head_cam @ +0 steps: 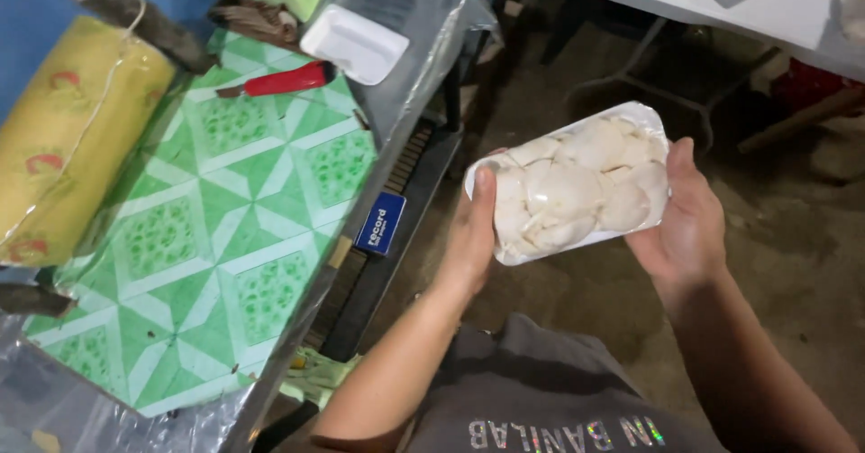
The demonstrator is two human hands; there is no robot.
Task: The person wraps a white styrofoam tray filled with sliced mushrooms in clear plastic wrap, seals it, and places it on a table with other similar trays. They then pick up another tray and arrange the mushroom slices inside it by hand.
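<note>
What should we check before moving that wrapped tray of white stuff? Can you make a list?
1. Left hand on the wrapped tray: ok, thumb lies on top at the near end.
2. Right hand supporting the far end: ok, it cups the edge.
3. Tray level: not ok, it tilts, the right end higher.
4. Wrap sealed all around: cannot tell, the underside is hidden.
5. Free spot on the green patterned table: ok, its middle is bare.
6. Things near that spot: ok, the red-handled tool and empty white tray lie at the far end.
</note>
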